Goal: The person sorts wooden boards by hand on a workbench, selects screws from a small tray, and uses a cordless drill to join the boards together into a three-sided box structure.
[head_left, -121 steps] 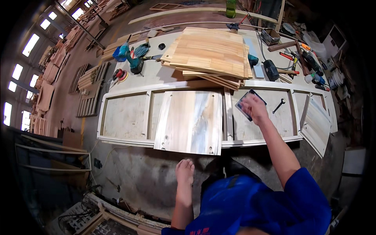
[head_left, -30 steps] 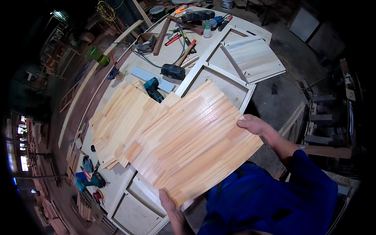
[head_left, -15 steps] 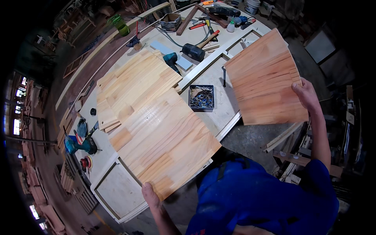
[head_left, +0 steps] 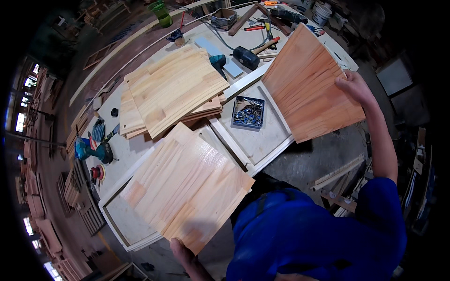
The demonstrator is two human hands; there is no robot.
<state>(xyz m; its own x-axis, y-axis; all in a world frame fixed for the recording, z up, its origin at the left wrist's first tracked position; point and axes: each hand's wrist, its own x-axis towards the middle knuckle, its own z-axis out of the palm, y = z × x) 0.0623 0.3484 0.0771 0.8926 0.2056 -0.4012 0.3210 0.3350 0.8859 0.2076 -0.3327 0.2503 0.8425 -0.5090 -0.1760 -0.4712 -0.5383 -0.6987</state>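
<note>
My left hand (head_left: 183, 252) grips the near corner of a pale wooden panel (head_left: 187, 182), thumb at its edge and the fingers hidden underneath. That panel is tilted over the near part of a white frame (head_left: 115, 206). At the right, my right hand (head_left: 355, 88) is closed on the outer edge of a redder wooden panel (head_left: 309, 89), held up beside the workbench. A stack of light wooden panels (head_left: 176, 89) lies on the bench beyond the left panel. Between the two held panels sits a dark box of screws (head_left: 248, 113).
A black mallet (head_left: 246, 58) and a teal drill (head_left: 218, 63) lie beyond the stack. Another teal drill (head_left: 96, 151) and a red-rimmed tape roll (head_left: 97, 173) are at the bench's left. An open box (head_left: 223, 18) stands at the far side. Wood strips (head_left: 340, 172) lie low at the right.
The left panel has been drawn nearer to me, off the stack, uncovering more of the panels and white frame. The right panel has shifted slightly left and away, still in hand.
</note>
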